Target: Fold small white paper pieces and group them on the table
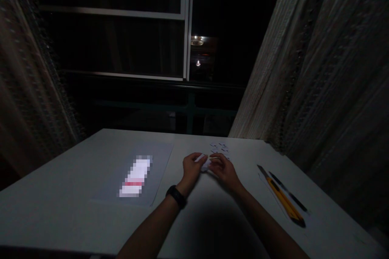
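My left hand (192, 168) and my right hand (223, 170) meet over the middle of a white table (75, 218). Both are closed on a small white piece of paper (206, 162) held between their fingertips. A black watch (176, 196) sits on my left wrist. Just beyond my hands lies a white sheet with small dark printed marks (219, 148). The light is dim, so the paper's shape is hard to make out.
A yellow utility knife (282, 198) and a dark pen (288, 192) lie at the right of the table. A grey mat (158, 170) with a pixelated white and red card (135, 177) lies at the left. Curtains hang on both sides of a dark window (121, 40).
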`<state>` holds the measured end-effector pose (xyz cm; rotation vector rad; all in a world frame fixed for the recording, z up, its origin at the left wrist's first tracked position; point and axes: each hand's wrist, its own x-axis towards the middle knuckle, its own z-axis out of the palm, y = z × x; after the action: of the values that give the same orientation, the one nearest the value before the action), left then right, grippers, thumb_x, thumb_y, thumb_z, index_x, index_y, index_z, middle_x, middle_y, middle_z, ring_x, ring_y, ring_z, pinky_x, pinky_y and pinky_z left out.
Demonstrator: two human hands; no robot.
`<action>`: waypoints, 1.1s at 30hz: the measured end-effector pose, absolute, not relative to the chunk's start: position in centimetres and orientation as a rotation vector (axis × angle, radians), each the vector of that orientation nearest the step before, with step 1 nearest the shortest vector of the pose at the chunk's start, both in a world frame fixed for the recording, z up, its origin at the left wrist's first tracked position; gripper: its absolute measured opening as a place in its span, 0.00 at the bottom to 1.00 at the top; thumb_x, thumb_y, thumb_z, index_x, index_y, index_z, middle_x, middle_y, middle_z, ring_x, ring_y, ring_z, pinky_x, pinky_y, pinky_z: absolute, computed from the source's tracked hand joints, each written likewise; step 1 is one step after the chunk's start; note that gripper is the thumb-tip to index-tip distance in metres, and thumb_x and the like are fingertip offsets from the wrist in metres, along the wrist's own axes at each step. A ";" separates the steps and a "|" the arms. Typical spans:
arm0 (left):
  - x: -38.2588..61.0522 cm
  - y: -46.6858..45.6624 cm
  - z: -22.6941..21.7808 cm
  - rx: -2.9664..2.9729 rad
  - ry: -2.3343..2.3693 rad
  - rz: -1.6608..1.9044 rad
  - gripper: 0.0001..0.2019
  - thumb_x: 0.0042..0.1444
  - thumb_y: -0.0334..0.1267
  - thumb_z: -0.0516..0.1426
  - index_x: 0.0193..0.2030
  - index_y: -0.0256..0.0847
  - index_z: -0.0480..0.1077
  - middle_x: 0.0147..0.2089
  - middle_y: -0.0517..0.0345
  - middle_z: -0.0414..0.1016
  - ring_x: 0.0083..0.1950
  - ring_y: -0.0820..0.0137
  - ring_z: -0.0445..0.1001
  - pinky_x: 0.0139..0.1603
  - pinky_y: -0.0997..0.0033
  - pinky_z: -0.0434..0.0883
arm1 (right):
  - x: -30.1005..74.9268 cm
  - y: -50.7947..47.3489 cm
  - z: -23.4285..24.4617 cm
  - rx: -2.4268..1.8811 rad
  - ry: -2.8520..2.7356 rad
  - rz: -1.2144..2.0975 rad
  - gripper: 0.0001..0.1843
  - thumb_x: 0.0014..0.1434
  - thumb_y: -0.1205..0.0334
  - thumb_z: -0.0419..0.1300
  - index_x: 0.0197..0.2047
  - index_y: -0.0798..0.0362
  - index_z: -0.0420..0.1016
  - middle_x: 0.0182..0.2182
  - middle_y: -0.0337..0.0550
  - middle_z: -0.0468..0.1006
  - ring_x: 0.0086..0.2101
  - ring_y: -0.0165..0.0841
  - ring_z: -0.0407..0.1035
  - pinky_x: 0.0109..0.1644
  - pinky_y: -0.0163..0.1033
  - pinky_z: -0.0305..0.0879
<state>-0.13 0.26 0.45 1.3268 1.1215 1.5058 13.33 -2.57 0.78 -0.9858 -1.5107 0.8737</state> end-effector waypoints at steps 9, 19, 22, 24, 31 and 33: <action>0.3 -0.4 0.9 1.461 1.038 1.437 0.13 0.42 0.41 0.60 0.33 0.34 0.74 0.34 0.50 0.76 0.36 0.66 0.72 0.37 0.70 0.67 | 13.1 -2.0 0.0 -1.084 -1.381 0.736 0.11 0.44 0.58 0.62 0.31 0.52 0.67 0.21 0.37 0.73 0.25 0.33 0.70 0.30 0.36 0.65; 0.1 -0.7 0.8 1.697 1.031 1.283 0.12 0.45 0.42 0.58 0.33 0.37 0.76 0.31 0.52 0.77 0.33 0.68 0.73 0.35 0.71 0.67 | 15.8 -1.3 0.7 -1.128 -1.393 0.669 0.08 0.42 0.58 0.64 0.26 0.53 0.77 0.26 0.44 0.79 0.30 0.37 0.73 0.37 0.41 0.67; 0.4 -0.7 0.6 1.667 1.035 1.232 0.17 0.42 0.42 0.61 0.39 0.36 0.75 0.24 0.56 0.74 0.25 0.72 0.70 0.28 0.74 0.65 | 16.0 -1.3 1.0 -1.134 -1.389 0.671 0.09 0.42 0.58 0.64 0.27 0.53 0.78 0.27 0.45 0.80 0.31 0.39 0.73 0.39 0.43 0.68; 0.6 -0.6 0.5 1.622 1.039 1.224 0.18 0.42 0.42 0.61 0.39 0.35 0.74 0.22 0.58 0.73 0.23 0.73 0.68 0.25 0.75 0.64 | 16.0 -1.2 1.0 -1.133 -1.401 0.675 0.10 0.42 0.57 0.64 0.28 0.53 0.79 0.28 0.45 0.80 0.32 0.40 0.73 0.40 0.44 0.67; 0.5 0.0 -0.2 1.479 0.966 1.251 0.15 0.43 0.40 0.60 0.36 0.32 0.74 0.28 0.50 0.76 0.30 0.68 0.72 0.28 0.73 0.67 | 15.9 -1.1 0.6 -1.122 -1.458 0.715 0.09 0.42 0.57 0.64 0.27 0.52 0.78 0.26 0.44 0.80 0.30 0.39 0.73 0.38 0.44 0.68; 0.4 0.0 -0.3 1.491 0.981 1.262 0.14 0.44 0.41 0.59 0.36 0.33 0.75 0.28 0.50 0.76 0.30 0.67 0.73 0.29 0.73 0.68 | 15.8 -1.2 0.3 -1.145 -1.440 0.703 0.09 0.41 0.57 0.65 0.26 0.52 0.78 0.25 0.44 0.80 0.29 0.39 0.73 0.37 0.43 0.68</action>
<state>0.44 0.03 -0.30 1.4910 0.9806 1.2621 15.76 -1.15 0.31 -1.1447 -1.4404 0.7028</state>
